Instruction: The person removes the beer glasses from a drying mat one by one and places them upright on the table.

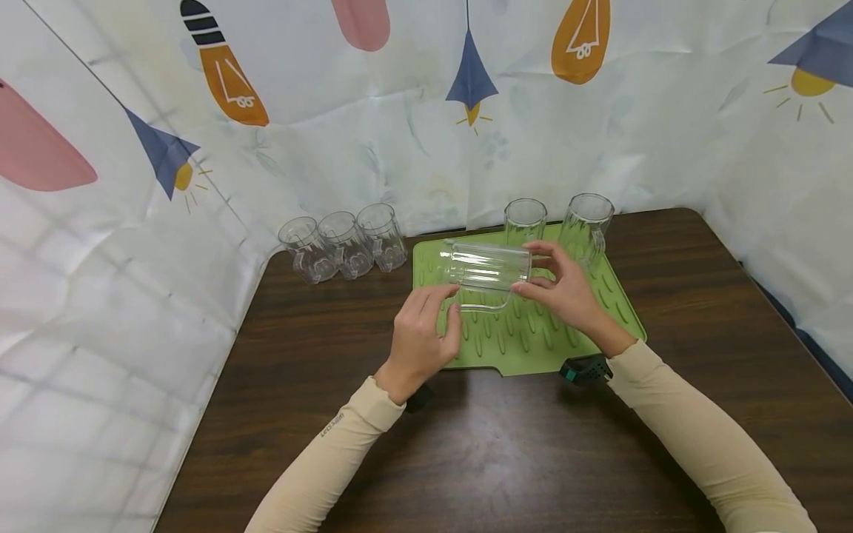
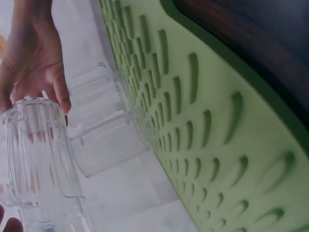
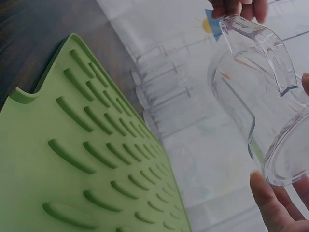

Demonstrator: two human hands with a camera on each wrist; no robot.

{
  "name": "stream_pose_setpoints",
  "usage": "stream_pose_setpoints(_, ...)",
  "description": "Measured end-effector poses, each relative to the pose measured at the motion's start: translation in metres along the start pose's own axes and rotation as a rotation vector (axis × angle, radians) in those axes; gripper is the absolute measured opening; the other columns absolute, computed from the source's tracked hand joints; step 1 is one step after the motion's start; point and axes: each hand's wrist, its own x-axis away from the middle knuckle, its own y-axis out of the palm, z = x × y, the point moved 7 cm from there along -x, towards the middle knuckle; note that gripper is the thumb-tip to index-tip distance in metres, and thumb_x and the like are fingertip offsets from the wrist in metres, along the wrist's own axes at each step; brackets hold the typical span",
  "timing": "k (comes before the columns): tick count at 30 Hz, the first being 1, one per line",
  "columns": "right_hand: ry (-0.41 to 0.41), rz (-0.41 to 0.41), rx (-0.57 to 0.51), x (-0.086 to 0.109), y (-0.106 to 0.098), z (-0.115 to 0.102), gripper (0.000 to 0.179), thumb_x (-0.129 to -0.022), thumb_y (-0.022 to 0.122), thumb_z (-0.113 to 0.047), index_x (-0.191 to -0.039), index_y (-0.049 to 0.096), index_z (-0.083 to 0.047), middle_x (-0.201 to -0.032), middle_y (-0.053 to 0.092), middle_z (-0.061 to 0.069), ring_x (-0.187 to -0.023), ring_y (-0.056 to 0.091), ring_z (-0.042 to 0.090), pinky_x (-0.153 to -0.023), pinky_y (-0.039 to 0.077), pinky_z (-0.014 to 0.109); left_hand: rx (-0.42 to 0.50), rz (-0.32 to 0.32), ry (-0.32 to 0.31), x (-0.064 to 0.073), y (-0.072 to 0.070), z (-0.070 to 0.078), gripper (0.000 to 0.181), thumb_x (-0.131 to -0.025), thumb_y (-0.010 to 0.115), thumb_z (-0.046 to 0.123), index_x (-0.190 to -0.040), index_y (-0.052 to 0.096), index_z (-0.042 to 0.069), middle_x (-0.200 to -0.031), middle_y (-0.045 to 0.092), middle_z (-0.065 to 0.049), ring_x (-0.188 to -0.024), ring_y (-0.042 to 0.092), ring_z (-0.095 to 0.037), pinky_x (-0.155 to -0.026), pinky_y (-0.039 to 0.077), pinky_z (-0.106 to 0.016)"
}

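Observation:
A clear glass mug (image 1: 489,266) lies sideways in the air above a green drying mat (image 1: 540,355), its handle on the side nearer me. My right hand (image 1: 563,285) grips the mug's right end between thumb and fingers. At the mug's left end, my left hand (image 1: 423,333) pinches it near the handle with thumb and forefinger. In the right wrist view, the mug (image 3: 236,96) shows its round end close to the right fingertips. Two more glass mugs stand on the mat's back part, one (image 1: 524,215) behind the held mug, the other (image 1: 588,222) farther right.
Three clear glass mugs, the nearest to the mat being one (image 1: 383,237), stand in a row at the back left of the dark wooden table (image 1: 320,355). A patterned white cloth (image 1: 413,148) hangs behind the table. Raised ridges cover the mat.

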Motion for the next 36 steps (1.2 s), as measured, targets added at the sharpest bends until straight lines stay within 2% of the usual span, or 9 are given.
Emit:
stream_pose_setpoints(5,-0.012,0.009,-0.004,-0.001,-0.002,-0.002,0.066,-0.089,0.076,0.004,-0.146,0.045,-0.004,-0.135,0.050,-0.006,-0.121,0.057,0.013,-0.090,0.060,0.017,0.101,0.002,-0.157,0.003,0.001,-0.010,0.019,-0.095,0.063,0.006,-0.112,0.071,0.002,-0.100,0.074,-0.012,-0.093,0.071,-0.024,-0.079,0.062,-0.036)
stream_pose_setpoints(10,0.007,0.013,-0.002,-0.001,-0.003,-0.002,0.064,-0.090,0.076,0.001,-0.146,0.045,-0.007,-0.137,0.049,-0.008,-0.122,0.057,0.008,-0.092,0.059,0.017,0.213,-0.003,-0.319,0.007,0.007,-0.021,0.017,-0.097,0.062,0.008,-0.111,0.072,0.004,-0.096,0.074,-0.011,-0.087,0.070,-0.021,-0.074,0.061,-0.034)
stream_pose_setpoints(17,-0.001,0.028,-0.010,-0.002,-0.004,-0.004,0.065,-0.090,0.075,0.003,-0.146,0.045,-0.006,-0.138,0.048,-0.006,-0.123,0.056,0.010,-0.092,0.059,0.017,0.407,-0.014,-0.617,0.014,0.014,-0.036,0.015,-0.101,0.063,0.013,-0.108,0.075,0.007,-0.093,0.076,-0.012,-0.084,0.071,-0.026,-0.075,0.057,-0.026)
stream_pose_setpoints(21,-0.002,0.038,-0.014,-0.002,-0.005,-0.006,0.064,-0.089,0.076,0.003,-0.145,0.047,-0.010,-0.141,0.047,-0.006,-0.124,0.055,0.010,-0.092,0.059,0.015,0.478,-0.023,-0.759,0.019,0.020,-0.042,0.021,-0.105,0.059,0.020,-0.108,0.074,0.006,-0.094,0.077,-0.015,-0.085,0.073,-0.030,-0.075,0.056,-0.022)
stream_pose_setpoints(24,-0.006,0.043,-0.021,-0.002,-0.005,-0.006,0.064,-0.089,0.076,0.003,-0.144,0.048,-0.013,-0.143,0.047,-0.004,-0.124,0.055,0.010,-0.091,0.059,0.015,0.545,-0.011,-0.839,0.022,0.025,-0.045,0.031,-0.108,0.052,0.024,-0.106,0.074,0.003,-0.094,0.077,-0.018,-0.083,0.073,-0.025,-0.071,0.057,-0.024)
stream_pose_setpoints(27,-0.019,0.046,-0.028,-0.003,-0.006,-0.006,0.063,-0.089,0.075,0.005,-0.143,0.049,-0.014,-0.145,0.047,-0.003,-0.124,0.055,0.010,-0.091,0.059,0.015,0.670,0.000,-0.922,0.027,0.033,-0.048,0.043,-0.111,0.044,0.028,-0.106,0.073,-0.003,-0.091,0.075,-0.015,-0.079,0.071,-0.016,-0.069,0.057,-0.025)
stream_pose_setpoints(31,-0.032,0.051,-0.031,-0.003,-0.006,-0.006,0.064,-0.088,0.075,0.006,-0.143,0.049,-0.013,-0.144,0.047,-0.005,-0.123,0.056,0.010,-0.090,0.059,0.015,0.900,0.023,-1.056,0.034,0.045,-0.049,0.054,-0.111,0.037,0.037,-0.111,0.067,-0.008,-0.089,0.072,-0.001,-0.081,0.072,-0.011,-0.072,0.057,-0.024)
stream_pose_setpoints(33,-0.033,0.055,-0.033,-0.003,-0.006,-0.005,0.064,-0.088,0.075,0.006,-0.143,0.050,-0.013,-0.144,0.047,-0.006,-0.123,0.056,0.010,-0.089,0.059,0.015,1.022,0.040,-1.120,0.037,0.051,-0.047,0.056,-0.111,0.036,0.041,-0.113,0.065,-0.006,-0.090,0.071,0.003,-0.085,0.073,-0.012,-0.075,0.058,-0.023)
stream_pose_setpoints(36,-0.032,0.062,-0.033,-0.003,-0.006,-0.004,0.064,-0.088,0.075,0.006,-0.143,0.050,-0.013,-0.143,0.047,-0.006,-0.123,0.056,0.011,-0.089,0.058,0.015,1.195,0.064,-1.205,0.042,0.059,-0.045,0.054,-0.111,0.036,0.046,-0.113,0.062,-0.001,-0.095,0.071,0.003,-0.090,0.073,-0.013,-0.080,0.059,-0.024)
